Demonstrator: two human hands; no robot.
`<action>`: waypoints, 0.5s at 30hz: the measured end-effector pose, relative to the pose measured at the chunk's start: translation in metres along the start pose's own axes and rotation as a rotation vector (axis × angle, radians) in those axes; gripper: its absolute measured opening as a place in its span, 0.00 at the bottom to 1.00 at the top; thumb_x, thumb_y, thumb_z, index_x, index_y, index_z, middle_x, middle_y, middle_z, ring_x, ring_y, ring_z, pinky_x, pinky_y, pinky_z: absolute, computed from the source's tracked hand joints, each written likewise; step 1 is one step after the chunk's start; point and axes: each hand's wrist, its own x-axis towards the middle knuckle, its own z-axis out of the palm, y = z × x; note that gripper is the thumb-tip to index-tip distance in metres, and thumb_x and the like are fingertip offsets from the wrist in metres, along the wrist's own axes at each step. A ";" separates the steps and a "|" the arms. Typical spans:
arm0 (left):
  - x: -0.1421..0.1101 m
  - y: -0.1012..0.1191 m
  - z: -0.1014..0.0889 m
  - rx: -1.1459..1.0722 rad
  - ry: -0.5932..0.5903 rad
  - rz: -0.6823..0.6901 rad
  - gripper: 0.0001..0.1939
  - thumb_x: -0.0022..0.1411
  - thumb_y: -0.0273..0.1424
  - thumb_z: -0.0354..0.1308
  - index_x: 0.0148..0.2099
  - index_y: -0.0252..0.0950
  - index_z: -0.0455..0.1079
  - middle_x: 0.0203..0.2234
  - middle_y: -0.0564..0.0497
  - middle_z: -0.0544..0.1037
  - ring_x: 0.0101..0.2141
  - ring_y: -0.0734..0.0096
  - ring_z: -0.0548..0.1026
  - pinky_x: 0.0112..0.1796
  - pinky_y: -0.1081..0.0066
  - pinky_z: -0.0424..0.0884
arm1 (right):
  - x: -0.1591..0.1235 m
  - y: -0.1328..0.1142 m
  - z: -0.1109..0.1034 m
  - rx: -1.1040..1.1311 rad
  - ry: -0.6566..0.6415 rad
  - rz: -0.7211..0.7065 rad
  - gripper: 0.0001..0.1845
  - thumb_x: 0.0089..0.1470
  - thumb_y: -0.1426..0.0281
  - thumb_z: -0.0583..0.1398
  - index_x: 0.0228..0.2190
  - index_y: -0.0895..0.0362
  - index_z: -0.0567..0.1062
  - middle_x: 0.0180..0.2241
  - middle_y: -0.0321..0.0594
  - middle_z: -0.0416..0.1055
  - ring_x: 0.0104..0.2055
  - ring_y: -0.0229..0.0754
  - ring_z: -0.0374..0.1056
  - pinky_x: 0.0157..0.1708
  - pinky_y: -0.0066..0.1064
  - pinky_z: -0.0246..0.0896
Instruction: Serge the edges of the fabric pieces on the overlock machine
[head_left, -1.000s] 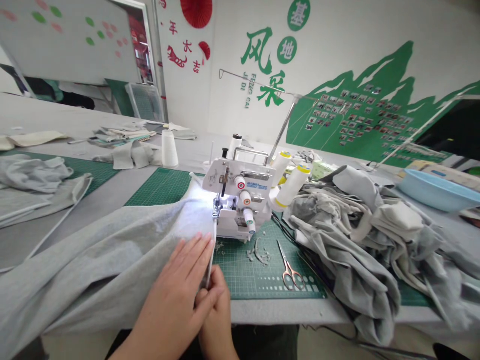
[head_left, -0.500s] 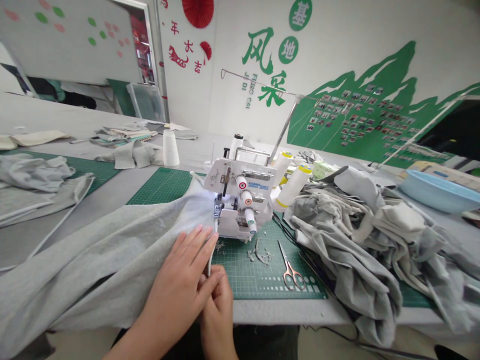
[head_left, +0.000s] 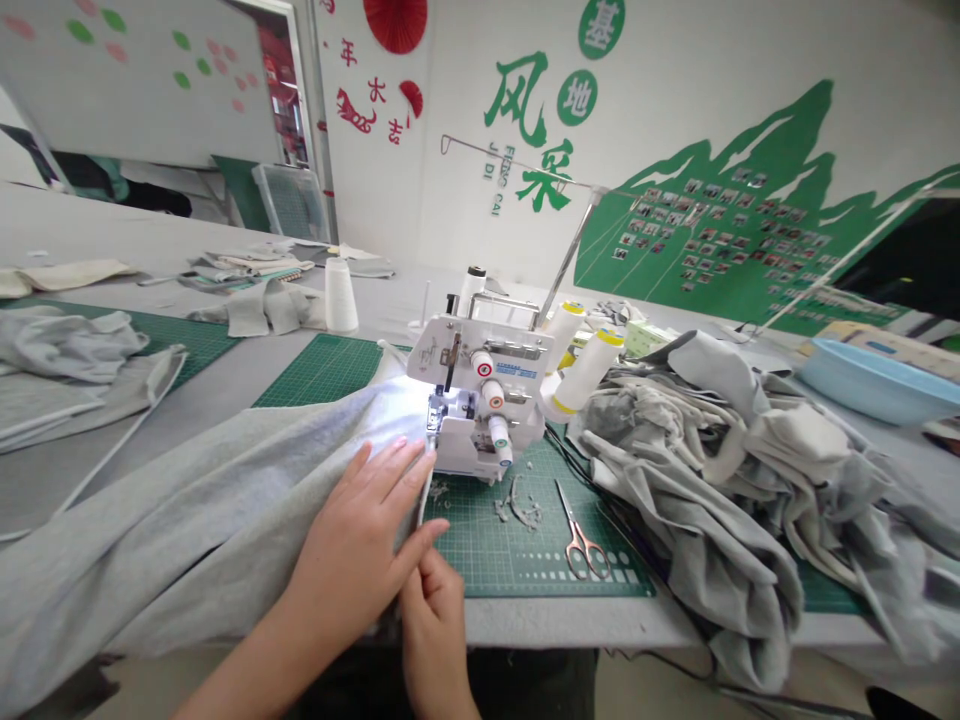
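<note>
The gray cloth (head_left: pixel 225 520) lies on the tabletop (head_left: pixel 540 625), spread from the sewing machine (head_left: pixel 480 365) toward the left and front, where it reaches the front edge. On the right of the hands, a strip of green cutting mat (head_left: pixel 480 570) shows between machine and front edge, giving them room as far as the scissors (head_left: pixel 581 545); lint scraps (head_left: pixel 523 512) lie just in front of the machine. Beyond the scissors, a heap of gray fabric (head_left: pixel 690 490) bounds that room and hangs over the front edge.

The cloth's long axis runs aslant, its narrow end at the lit needle area and its wider part toward the near left. Its pale right-hand edge points from the needle area back toward the person.

The left hand (head_left: pixel 367 525) lies flat on the cloth, fingers extended toward the machine, thumb spread across the right hand (head_left: pixel 437 605). That one is curled beside the cloth's edge; whether its hidden fingertips grip anything, I cannot tell.
</note>
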 end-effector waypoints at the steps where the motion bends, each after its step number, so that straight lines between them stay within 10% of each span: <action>1: 0.001 -0.001 0.000 0.005 -0.004 0.002 0.27 0.67 0.39 0.57 0.65 0.35 0.64 0.62 0.42 0.69 0.62 0.51 0.66 0.64 0.47 0.55 | 0.000 -0.001 0.000 -0.002 -0.004 0.006 0.27 0.61 0.49 0.57 0.22 0.57 0.68 0.22 0.32 0.60 0.27 0.36 0.51 0.27 0.27 0.51; 15: -0.005 -0.010 -0.016 0.010 -0.039 0.122 0.27 0.68 0.38 0.56 0.66 0.36 0.62 0.63 0.45 0.69 0.65 0.53 0.63 0.66 0.49 0.52 | -0.003 0.002 0.003 -0.010 0.043 0.121 0.27 0.55 0.44 0.58 0.24 0.56 0.74 0.28 0.39 0.67 0.30 0.42 0.60 0.30 0.32 0.61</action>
